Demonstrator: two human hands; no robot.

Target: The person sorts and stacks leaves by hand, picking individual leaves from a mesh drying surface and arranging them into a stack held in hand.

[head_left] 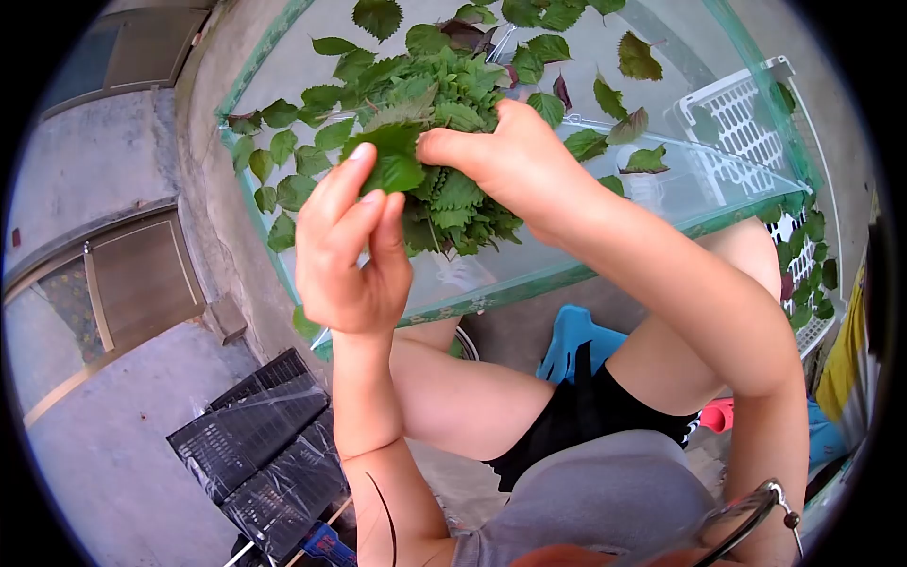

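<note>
My left hand (351, 246) is closed in a pinch on a green, saw-edged perilla leaf (395, 170), with fingertips and thumb at its left side. My right hand (487, 146) reaches over the heap from the right, its thumb by the right edge of that leaf. Its other fingers are hidden behind the hand and the foliage, so what they grip cannot be made out. Beneath both hands lies a heap of perilla leaves (463, 203). The heap rests on a pale mesh cover (453, 279) with green edging.
Loose leaves (641, 57) with some purple undersides lie spread around the heap. To the right stands a white slatted rack (742, 118) bearing more leaves. A blue plastic object (578, 340) is below the mesh. Black crates (255, 425) wrapped in clear film stand at lower left.
</note>
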